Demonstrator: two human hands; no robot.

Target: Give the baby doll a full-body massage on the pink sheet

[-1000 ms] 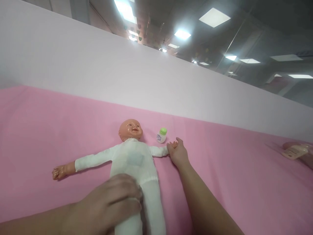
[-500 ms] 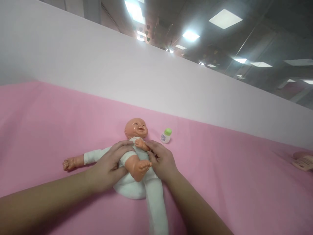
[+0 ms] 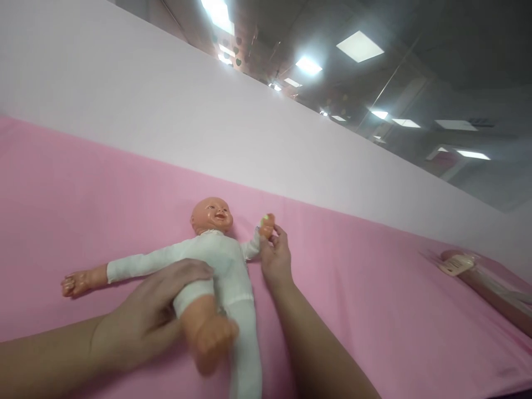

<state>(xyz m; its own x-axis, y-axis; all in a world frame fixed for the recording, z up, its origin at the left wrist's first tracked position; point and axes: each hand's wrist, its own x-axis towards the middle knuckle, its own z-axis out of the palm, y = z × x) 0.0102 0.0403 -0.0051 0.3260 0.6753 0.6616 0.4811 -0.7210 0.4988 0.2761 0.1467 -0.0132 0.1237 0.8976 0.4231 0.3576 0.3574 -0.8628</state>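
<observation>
A baby doll (image 3: 216,255) in a white suit lies on its back on the pink cloth (image 3: 353,288). My left hand (image 3: 149,310) grips the doll's leg near the knee and lifts it, bare foot toward me. My right hand (image 3: 274,257) holds the doll's arm at the wrist, raised a little beside its head. The doll's other arm lies stretched out to the left. A small white bottle with a green cap is almost hidden behind the doll's raised hand.
A white wall (image 3: 166,122) runs along the far edge of the pink cloth. At the right edge lies a packaged item with a paper label (image 3: 461,265).
The doll's arm, held across its chest half a second ago, has swung back out to its side in my right hand. My left hand has drawn the bent leg down toward me.
</observation>
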